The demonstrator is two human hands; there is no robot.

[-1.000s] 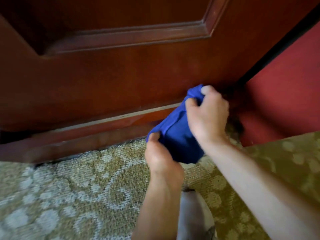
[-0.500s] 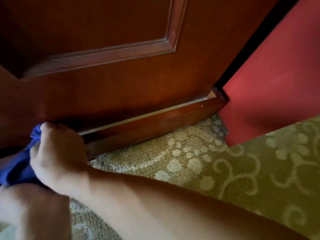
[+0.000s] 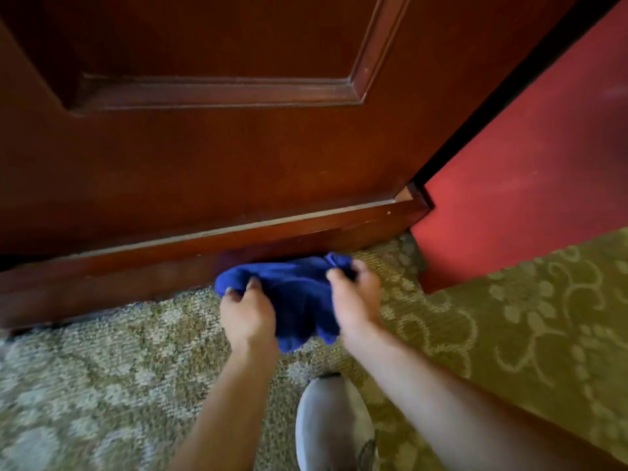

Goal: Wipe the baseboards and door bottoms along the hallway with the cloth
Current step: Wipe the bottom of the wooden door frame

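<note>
While both hands grip it, left hand (image 3: 247,314) and right hand (image 3: 356,300) curled on opposite ends, blue cloth (image 3: 295,300) sits bunched against door bottom (image 3: 238,243), above patterned carpet (image 3: 102,368).

Patterned green-and-cream carpet (image 3: 102,385) across the lower frame. Red wall (image 3: 543,171) at right, meeting the carpet along a slanting edge. Grey shoe (image 3: 331,426) at bottom centre, toe pointing up the frame, resting on the carpet.
</note>
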